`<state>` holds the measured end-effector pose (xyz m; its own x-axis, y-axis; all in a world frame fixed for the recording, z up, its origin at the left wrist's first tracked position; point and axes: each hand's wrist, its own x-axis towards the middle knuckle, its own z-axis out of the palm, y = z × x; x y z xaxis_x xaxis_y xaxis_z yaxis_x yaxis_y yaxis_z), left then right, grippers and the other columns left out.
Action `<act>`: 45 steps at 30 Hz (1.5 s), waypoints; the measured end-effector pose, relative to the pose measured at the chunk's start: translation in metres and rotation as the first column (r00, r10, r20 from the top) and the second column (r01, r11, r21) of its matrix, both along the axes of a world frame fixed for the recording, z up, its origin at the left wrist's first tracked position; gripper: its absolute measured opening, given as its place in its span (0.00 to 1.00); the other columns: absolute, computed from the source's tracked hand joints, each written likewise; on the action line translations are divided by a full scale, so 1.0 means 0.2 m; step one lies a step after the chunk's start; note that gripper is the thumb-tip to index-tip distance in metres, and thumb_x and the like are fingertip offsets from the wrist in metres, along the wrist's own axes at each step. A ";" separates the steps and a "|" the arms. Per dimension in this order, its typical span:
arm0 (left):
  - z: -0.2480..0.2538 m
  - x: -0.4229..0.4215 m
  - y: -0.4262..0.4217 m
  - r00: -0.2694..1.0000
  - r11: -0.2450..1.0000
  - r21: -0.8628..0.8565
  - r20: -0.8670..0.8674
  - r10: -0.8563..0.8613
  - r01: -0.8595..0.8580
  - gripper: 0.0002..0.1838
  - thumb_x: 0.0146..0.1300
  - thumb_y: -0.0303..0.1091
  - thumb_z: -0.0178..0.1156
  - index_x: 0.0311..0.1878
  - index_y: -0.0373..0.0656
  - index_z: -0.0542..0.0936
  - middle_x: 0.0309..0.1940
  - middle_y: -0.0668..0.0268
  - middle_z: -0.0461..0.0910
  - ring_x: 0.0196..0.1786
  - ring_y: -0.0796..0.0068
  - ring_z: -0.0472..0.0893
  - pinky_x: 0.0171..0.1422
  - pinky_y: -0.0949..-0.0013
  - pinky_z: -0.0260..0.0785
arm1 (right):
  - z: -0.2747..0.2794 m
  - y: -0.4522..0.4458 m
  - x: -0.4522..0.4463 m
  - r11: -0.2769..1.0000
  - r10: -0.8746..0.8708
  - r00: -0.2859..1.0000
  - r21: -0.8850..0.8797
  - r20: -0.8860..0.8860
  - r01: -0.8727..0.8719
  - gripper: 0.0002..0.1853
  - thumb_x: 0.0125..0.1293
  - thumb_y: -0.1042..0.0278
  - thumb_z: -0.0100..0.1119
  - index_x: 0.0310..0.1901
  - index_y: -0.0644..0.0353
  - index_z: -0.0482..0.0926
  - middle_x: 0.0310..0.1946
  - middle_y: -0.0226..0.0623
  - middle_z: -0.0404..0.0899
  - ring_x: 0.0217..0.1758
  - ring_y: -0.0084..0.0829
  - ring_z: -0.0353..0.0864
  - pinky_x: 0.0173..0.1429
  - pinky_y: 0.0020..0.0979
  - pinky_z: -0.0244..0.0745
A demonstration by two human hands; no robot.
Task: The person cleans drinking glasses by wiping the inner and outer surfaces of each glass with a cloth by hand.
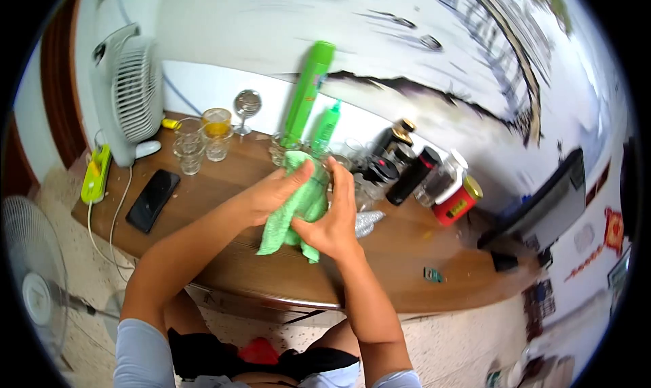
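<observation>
A light green cloth [298,208] is bunched up between my two hands above the table's front half. My left hand [274,193] grips it from the left, thumb lying over the top. From the right, my right hand [332,218] curls round the cloth with its fingers pointing up and its thumb pressed on the lower part. Whether the cloth wraps something is hidden by folds and fingers. Just behind the hands stand a tall green spray can [308,93], a smaller green bottle [327,125] and several clear glasses. A crumpled silvery item [368,222] lies beside my right hand.
On the wooden table [237,259], a black phone [153,200], a power strip [97,174], a white fan [132,93] and glasses [190,151] are at left. A black flask [413,176], red can [458,200] and monitor [542,201] stand right. A floor fan [37,293] is lower left.
</observation>
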<state>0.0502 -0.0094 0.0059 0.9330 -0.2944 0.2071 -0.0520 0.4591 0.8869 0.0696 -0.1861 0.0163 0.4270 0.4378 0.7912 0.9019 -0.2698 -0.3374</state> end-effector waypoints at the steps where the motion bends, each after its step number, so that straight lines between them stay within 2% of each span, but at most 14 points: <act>1: -0.03 0.00 0.01 0.996 0.998 0.015 0.059 0.066 -0.067 0.42 0.77 0.70 0.51 0.74 0.39 0.69 0.65 0.59 0.80 0.66 0.67 0.82 0.70 0.57 0.79 | -0.02 0.02 0.00 0.999 0.029 0.999 -0.046 0.041 -0.027 0.60 0.41 0.73 0.80 0.80 0.65 0.58 0.67 0.59 0.68 0.70 0.61 0.71 0.75 0.52 0.71; 3: -0.07 0.00 0.03 0.969 0.980 0.050 0.167 0.180 -0.190 0.41 0.77 0.69 0.52 0.74 0.39 0.70 0.65 0.60 0.79 0.66 0.68 0.81 0.67 0.58 0.80 | -0.04 0.06 -0.01 0.992 0.054 0.993 -0.123 0.105 -0.041 0.62 0.41 0.76 0.80 0.82 0.64 0.56 0.67 0.60 0.67 0.70 0.63 0.70 0.74 0.54 0.71; 7: -0.13 -0.07 0.11 0.986 0.992 -0.009 0.115 0.122 -0.122 0.40 0.78 0.69 0.50 0.71 0.41 0.72 0.62 0.61 0.80 0.64 0.71 0.80 0.65 0.61 0.80 | -0.07 0.11 -0.09 0.971 0.104 0.977 -0.234 0.186 -0.059 0.65 0.41 0.78 0.81 0.84 0.63 0.53 0.68 0.61 0.66 0.71 0.64 0.69 0.74 0.57 0.70; 14: -0.11 -0.09 0.08 0.967 0.979 -0.044 0.154 0.205 -0.201 0.41 0.79 0.73 0.42 0.70 0.43 0.73 0.61 0.60 0.80 0.63 0.71 0.81 0.67 0.61 0.79 | -0.08 0.12 -0.08 0.976 0.132 0.964 -0.201 0.229 -0.086 0.67 0.41 0.75 0.82 0.85 0.65 0.51 0.73 0.61 0.66 0.74 0.64 0.68 0.77 0.57 0.67; 17: -0.10 -0.08 0.09 0.998 0.952 -0.304 0.055 -0.010 0.027 0.44 0.78 0.75 0.38 0.71 0.43 0.73 0.63 0.59 0.80 0.65 0.70 0.81 0.70 0.61 0.78 | -0.08 0.14 -0.09 0.991 0.092 0.979 -0.114 0.180 -0.072 0.67 0.39 0.69 0.84 0.83 0.67 0.53 0.73 0.58 0.68 0.76 0.58 0.70 0.77 0.52 0.69; 20: -0.14 -0.06 0.09 0.998 0.964 -0.259 0.015 -0.063 0.065 0.43 0.78 0.74 0.42 0.72 0.43 0.73 0.64 0.59 0.80 0.67 0.70 0.81 0.72 0.61 0.77 | -0.08 0.10 -0.08 0.989 0.035 0.999 -0.147 0.035 -0.030 0.62 0.40 0.69 0.83 0.80 0.66 0.57 0.73 0.58 0.68 0.75 0.56 0.71 0.77 0.49 0.70; 23: -0.15 -0.10 0.03 0.967 0.974 0.093 0.170 0.188 -0.206 0.40 0.78 0.72 0.48 0.71 0.42 0.74 0.61 0.60 0.82 0.63 0.71 0.82 0.68 0.62 0.77 | -0.07 0.09 -0.05 0.999 -0.018 0.996 -0.029 -0.087 0.015 0.55 0.43 0.75 0.80 0.76 0.66 0.61 0.66 0.55 0.69 0.71 0.55 0.72 0.76 0.48 0.70; 26: -0.15 -0.11 0.03 0.944 0.855 0.449 0.303 0.128 -0.260 0.37 0.79 0.68 0.53 0.68 0.40 0.75 0.58 0.59 0.84 0.58 0.70 0.83 0.62 0.63 0.77 | -0.08 0.09 -0.02 0.995 -0.089 0.996 0.036 0.003 0.089 0.51 0.45 0.79 0.75 0.74 0.68 0.61 0.65 0.58 0.68 0.68 0.58 0.71 0.75 0.51 0.68; 27: -0.15 -0.12 0.00 0.867 0.835 0.365 0.441 0.234 -0.411 0.34 0.78 0.65 0.59 0.56 0.36 0.80 0.41 0.57 0.85 0.44 0.66 0.83 0.51 0.59 0.76 | -0.09 0.08 -0.02 0.993 -0.113 0.992 0.027 0.053 0.112 0.51 0.46 0.79 0.75 0.74 0.69 0.61 0.65 0.58 0.68 0.68 0.60 0.70 0.75 0.52 0.68; 31: -0.19 -0.12 -0.04 0.691 0.717 0.275 0.613 0.383 -0.641 0.34 0.78 0.66 0.57 0.57 0.37 0.79 0.45 0.60 0.83 0.48 0.67 0.83 0.55 0.58 0.77 | -0.10 0.11 -0.07 0.998 -0.050 0.979 -0.026 0.198 0.056 0.50 0.45 0.80 0.74 0.74 0.70 0.63 0.66 0.62 0.67 0.71 0.64 0.68 0.77 0.55 0.65; 34: -0.14 -0.13 0.00 0.830 0.856 0.141 0.368 0.420 -0.497 0.37 0.81 0.67 0.48 0.65 0.37 0.76 0.56 0.58 0.82 0.61 0.69 0.82 0.67 0.64 0.76 | -0.12 0.13 -0.11 0.992 0.066 0.984 -0.119 0.166 -0.046 0.51 0.43 0.80 0.76 0.73 0.71 0.64 0.66 0.63 0.67 0.73 0.66 0.68 0.80 0.62 0.63; 38: -0.07 -0.13 0.12 0.964 0.989 -0.029 0.219 0.151 -0.148 0.46 0.80 0.74 0.34 0.66 0.35 0.76 0.57 0.59 0.82 0.61 0.71 0.82 0.66 0.66 0.77 | -0.12 0.15 -0.17 0.979 0.125 0.978 -0.181 0.170 -0.093 0.53 0.39 0.81 0.76 0.73 0.71 0.65 0.66 0.61 0.67 0.72 0.65 0.69 0.83 0.65 0.59; 41: -0.14 -0.08 0.07 0.958 0.980 -0.024 0.207 0.198 -0.197 0.46 0.80 0.74 0.35 0.69 0.35 0.75 0.56 0.60 0.83 0.58 0.72 0.83 0.64 0.67 0.78 | -0.11 0.14 -0.14 0.981 0.100 0.978 -0.182 0.180 -0.067 0.53 0.41 0.78 0.78 0.74 0.71 0.65 0.64 0.60 0.67 0.70 0.64 0.70 0.82 0.65 0.60; 45: -0.12 -0.14 0.01 0.923 0.888 0.313 0.297 0.245 -0.337 0.44 0.79 0.72 0.42 0.73 0.37 0.70 0.54 0.62 0.82 0.53 0.75 0.82 0.58 0.68 0.79 | -0.09 0.11 -0.10 0.999 -0.027 0.981 -0.041 0.192 0.036 0.53 0.44 0.75 0.81 0.75 0.72 0.64 0.64 0.62 0.67 0.67 0.64 0.69 0.75 0.58 0.67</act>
